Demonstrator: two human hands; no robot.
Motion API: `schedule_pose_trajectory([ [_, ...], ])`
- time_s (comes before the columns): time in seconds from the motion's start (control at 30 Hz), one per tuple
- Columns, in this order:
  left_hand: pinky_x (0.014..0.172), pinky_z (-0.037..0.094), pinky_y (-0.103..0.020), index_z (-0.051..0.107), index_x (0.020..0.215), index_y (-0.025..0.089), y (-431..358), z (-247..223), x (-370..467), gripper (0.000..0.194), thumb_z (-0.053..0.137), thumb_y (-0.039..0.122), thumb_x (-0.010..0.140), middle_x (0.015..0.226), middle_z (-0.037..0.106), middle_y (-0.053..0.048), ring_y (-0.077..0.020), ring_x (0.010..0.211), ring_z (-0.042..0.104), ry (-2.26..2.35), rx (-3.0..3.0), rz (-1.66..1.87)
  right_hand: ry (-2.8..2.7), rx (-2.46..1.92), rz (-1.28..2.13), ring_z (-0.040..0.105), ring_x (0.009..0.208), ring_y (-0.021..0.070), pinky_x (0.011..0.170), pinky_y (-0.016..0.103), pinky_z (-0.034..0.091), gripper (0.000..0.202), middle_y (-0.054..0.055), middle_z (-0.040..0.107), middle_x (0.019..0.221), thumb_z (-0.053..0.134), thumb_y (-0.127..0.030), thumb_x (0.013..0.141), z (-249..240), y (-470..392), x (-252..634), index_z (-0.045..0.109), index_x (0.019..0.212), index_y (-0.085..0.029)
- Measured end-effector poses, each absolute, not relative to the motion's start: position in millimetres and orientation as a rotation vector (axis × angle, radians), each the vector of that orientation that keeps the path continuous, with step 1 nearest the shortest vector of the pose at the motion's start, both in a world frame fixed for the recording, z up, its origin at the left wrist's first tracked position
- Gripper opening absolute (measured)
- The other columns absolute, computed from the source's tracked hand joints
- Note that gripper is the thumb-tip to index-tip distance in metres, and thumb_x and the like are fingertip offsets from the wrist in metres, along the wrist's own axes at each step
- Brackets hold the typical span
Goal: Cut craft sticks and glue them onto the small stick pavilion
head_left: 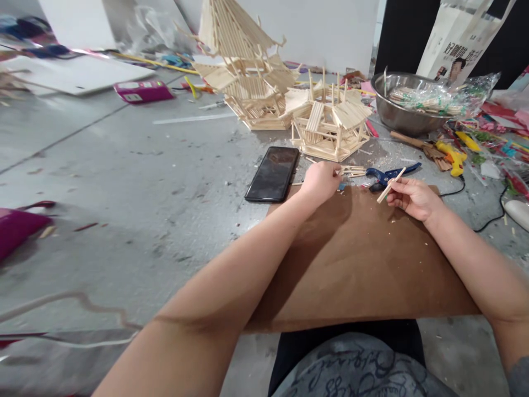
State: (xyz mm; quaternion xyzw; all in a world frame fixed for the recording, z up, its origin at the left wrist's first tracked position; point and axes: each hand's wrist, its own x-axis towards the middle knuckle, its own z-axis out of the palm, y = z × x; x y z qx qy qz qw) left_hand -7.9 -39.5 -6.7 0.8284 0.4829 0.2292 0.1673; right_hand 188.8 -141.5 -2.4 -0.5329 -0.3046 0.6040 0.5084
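Between the thumb and fingers of my right hand (415,198) are a few short wooden sticks (384,194), tilted up to the right. My left hand (322,181) reaches to the far edge of a brown board (355,264), fingertips pinched beside a small pile of cut wooden sticks (354,170). What those fingertips hold, if anything, cannot be made out. Blue-handled cutters (378,176) lie between my two hands, just past the board. Beyond the sticks stands a small open pavilion model (330,124) made of wooden sticks, with some roof panels on it.
A black phone (273,173) lies left of the board. Behind it rises a taller stick pagoda (252,71). At the right are a metal bowl (407,118) with bagged sticks, a yellow glue gun (452,157) with its cord, and scattered scraps. A purple package (144,92) lies far left.
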Motion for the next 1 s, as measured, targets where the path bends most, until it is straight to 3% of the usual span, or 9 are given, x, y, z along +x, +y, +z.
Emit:
schedule_pose_trajectory([
  [0.1, 0.077, 0.039, -0.032, 0.063, 0.095, 0.015, -44, -6, -6, 0.03, 0.055, 0.022, 0.067, 0.095, 0.06, -0.011, -0.0214, 0.086, 0.053, 1.424, 2.396, 0.875, -0.783, -1.3, 1.401, 0.056, 0.047, 0.0067, 0.045, 0.017, 0.046, 0.014, -0.003, 0.06, 0.056, 0.07, -0.021, 0.061, -2, -142, 186, 0.058, 0.068, -0.016],
  [0.17, 0.081, 0.038, -0.032, 0.063, 0.098, 0.014, -52, -1, -3, 0.03, 0.051, 0.025, 0.073, 0.101, 0.059, -0.011, -0.0209, 0.092, 0.052, 1.34, 2.402, 1.003, -0.862, -1.31, 1.345, 0.055, 0.045, 0.0063, 0.043, 0.017, 0.043, 0.018, -0.004, 0.057, 0.053, 0.071, -0.025, 0.059, -1, -144, 183, 0.058, 0.066, -0.016],
  [0.3, 0.06, 0.039, -0.023, 0.067, 0.073, 0.014, -76, 7, 8, 0.031, 0.046, 0.036, 0.078, 0.065, 0.061, -0.002, -0.012, 0.063, 0.051, 0.914, 2.276, 0.628, -1.034, -1.291, 1.278, 0.051, 0.042, 0.0058, 0.042, 0.019, 0.041, 0.024, -0.006, 0.055, 0.054, 0.072, -0.031, 0.057, -1, -147, 176, 0.058, 0.069, -0.016],
  [0.37, 0.054, 0.035, -0.02, 0.067, 0.068, 0.015, -85, 8, 12, 0.03, 0.051, 0.04, 0.074, 0.059, 0.059, 0.001, -0.0095, 0.056, 0.048, 0.781, 2.195, 0.463, -1.1, -1.297, 1.273, 0.049, 0.042, 0.006, 0.041, 0.02, 0.042, 0.026, -0.005, 0.055, 0.054, 0.072, -0.033, 0.057, -1, -149, 173, 0.058, 0.07, -0.015],
  [0.53, 0.051, 0.032, -0.019, 0.063, 0.056, 0.013, -92, 6, 15, 0.026, 0.058, 0.034, 0.069, 0.054, 0.055, 0.002, -0.0068, 0.052, 0.045, 0.707, 2.094, 0.365, -1.204, -1.341, 1.275, 0.047, 0.04, 0.0058, 0.04, 0.02, 0.04, 0.028, -0.004, 0.056, 0.053, 0.071, -0.036, 0.057, 0, -151, 169, 0.058, 0.069, -0.015],
  [0.7, 0.052, 0.036, -0.018, 0.06, 0.053, 0.013, -95, 11, 15, 0.022, 0.058, 0.027, 0.069, 0.052, 0.057, 0.002, -0.0058, 0.05, 0.047, 0.65, 1.9, 0.356, -1.238, -1.337, 1.285, 0.048, 0.041, 0.0058, 0.041, 0.02, 0.04, 0.029, -0.004, 0.057, 0.056, 0.071, -0.038, 0.057, 0, -151, 169, 0.059, 0.07, -0.015],
  [0.87, 0.055, 0.042, -0.019, 0.057, 0.064, 0.012, -97, 10, 18, 0.007, 0.061, 0.017, 0.067, 0.055, 0.06, 0.002, -0.0061, 0.051, 0.053, 0.562, 1.554, 0.362, -1.214, -1.325, 1.189, 0.048, 0.041, 0.0048, 0.04, 0.02, 0.039, 0.033, -0.003, 0.057, 0.064, 0.063, -0.045, 0.066, 0, -150, 172, 0.059, 0.081, -0.016],
  [1.0, 0.054, 0.042, -0.02, 0.055, 0.068, 0.012, -95, 6, 20, 0.009, 0.063, 0.018, 0.067, 0.059, 0.061, 0.001, -0.0068, 0.053, 0.056, 0.632, 1.357, 0.535, -1.212, -1.374, 1.068, 0.049, 0.041, 0.0052, 0.04, 0.02, 0.039, 0.033, -0.003, 0.057, 0.065, 0.061, -0.048, 0.067, -1, -149, 175, 0.056, 0.078, -0.016],
])
